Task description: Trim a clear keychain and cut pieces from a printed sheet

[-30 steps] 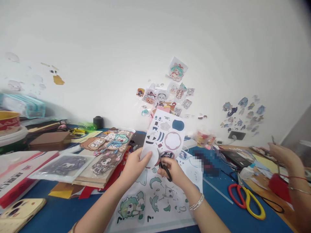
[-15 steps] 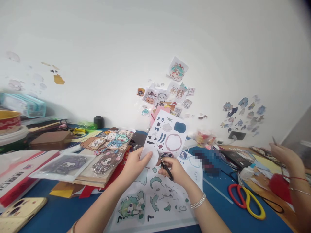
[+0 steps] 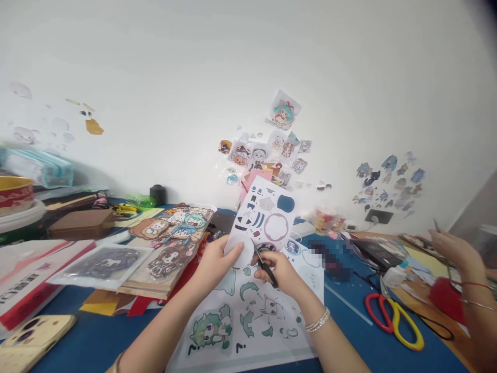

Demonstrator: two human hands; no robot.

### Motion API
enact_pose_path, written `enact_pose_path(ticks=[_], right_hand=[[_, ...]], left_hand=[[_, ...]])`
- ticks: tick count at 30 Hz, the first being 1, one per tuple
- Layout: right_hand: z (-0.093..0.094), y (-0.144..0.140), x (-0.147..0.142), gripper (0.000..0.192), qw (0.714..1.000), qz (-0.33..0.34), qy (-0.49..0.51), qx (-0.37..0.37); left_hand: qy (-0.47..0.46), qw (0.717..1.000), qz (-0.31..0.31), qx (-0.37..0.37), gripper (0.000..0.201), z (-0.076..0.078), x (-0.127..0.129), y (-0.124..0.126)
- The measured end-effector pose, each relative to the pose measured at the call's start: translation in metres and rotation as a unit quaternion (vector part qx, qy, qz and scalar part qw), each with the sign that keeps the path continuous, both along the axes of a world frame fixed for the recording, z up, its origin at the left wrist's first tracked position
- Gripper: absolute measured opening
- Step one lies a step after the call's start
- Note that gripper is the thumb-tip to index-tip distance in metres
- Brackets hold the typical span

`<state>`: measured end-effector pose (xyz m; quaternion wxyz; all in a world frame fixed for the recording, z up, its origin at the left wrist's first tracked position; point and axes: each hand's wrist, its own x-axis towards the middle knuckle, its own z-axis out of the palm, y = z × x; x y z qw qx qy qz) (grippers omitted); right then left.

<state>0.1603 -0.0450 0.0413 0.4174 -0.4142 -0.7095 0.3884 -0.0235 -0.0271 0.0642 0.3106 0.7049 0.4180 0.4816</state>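
I am holding up a sticker sheet (image 3: 267, 215) with my left hand (image 3: 215, 261). My fingers are pinching its bottom edge. My right hand (image 3: 281, 272) is closed around small black scissors (image 3: 264, 264), and the blades are touching the bottom of the sheet. Both hands are up over the blue table (image 3: 349, 331). Under them, a bigger sheet with green pictures (image 3: 248, 318) is lying flat on the table. Red and yellow scissors (image 3: 394, 318) are lying on the table to my right. Another person's hand (image 3: 452, 248) is working at the far right, holding something thin that I cannot make out.
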Motion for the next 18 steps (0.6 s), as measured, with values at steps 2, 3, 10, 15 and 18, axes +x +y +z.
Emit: enact_pose_path(ticks=[2, 3, 10, 15, 18], right_hand=[[0.0000, 0.0001, 0.0000, 0.027, 1.000, -0.001, -0.005, 0.000], [0.0002, 0.0002, -0.0001, 0.027, 1.000, -0.001, -0.008, 0.001], [0.0009, 0.0000, -0.0007, 0.030, 1.000, 0.013, -0.007, 0.018], [0.0009, -0.0003, -0.0007, 0.030, 1.000, 0.019, -0.005, 0.013], [0.0008, 0.0000, -0.0013, 0.032, 1.000, 0.022, -0.002, 0.016]], left_hand=[[0.005, 1.000, -0.003, -0.002, 0.030, 0.0004, -0.0004, 0.0002], [0.008, 1.000, -0.005, -0.002, 0.029, 0.0008, -0.0005, 0.0001], [0.028, 0.999, -0.022, -0.001, 0.028, 0.0036, 0.0004, -0.0026], [0.029, 0.999, -0.036, -0.003, 0.029, 0.0047, -0.0004, -0.0023], [0.029, 0.999, -0.037, -0.005, 0.030, 0.0045, -0.0011, -0.0018]])
